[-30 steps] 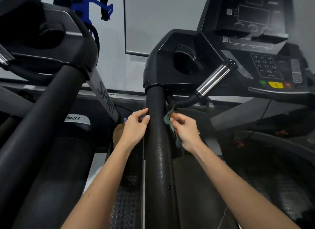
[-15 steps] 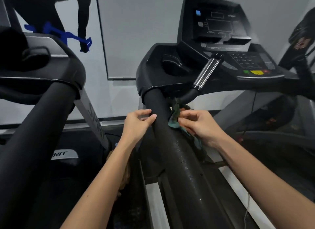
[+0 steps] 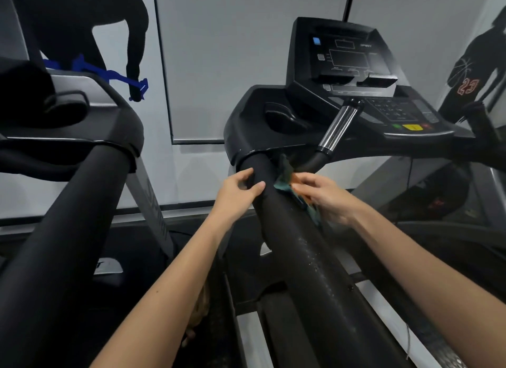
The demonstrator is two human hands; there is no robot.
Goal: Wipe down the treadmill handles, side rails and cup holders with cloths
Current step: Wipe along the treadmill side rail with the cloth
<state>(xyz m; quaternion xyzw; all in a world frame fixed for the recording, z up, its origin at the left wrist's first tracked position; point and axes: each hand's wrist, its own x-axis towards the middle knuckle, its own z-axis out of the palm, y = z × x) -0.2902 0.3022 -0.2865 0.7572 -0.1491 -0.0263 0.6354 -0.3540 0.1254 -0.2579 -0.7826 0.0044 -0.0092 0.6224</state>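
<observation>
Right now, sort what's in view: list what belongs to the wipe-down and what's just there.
Part of the job:
- teal cloth, pinched in the right hand
- black padded side rail, with the left hand on it
- chrome handle
- cup holder

Just there:
- console with its keypad
- neighbouring treadmill
- wall silhouettes

Both hands on the black side rail (image 3: pixel 306 247), right hand (image 3: pixel 325 196) pinching teal cloth (image 3: pixel 284 183).
</observation>
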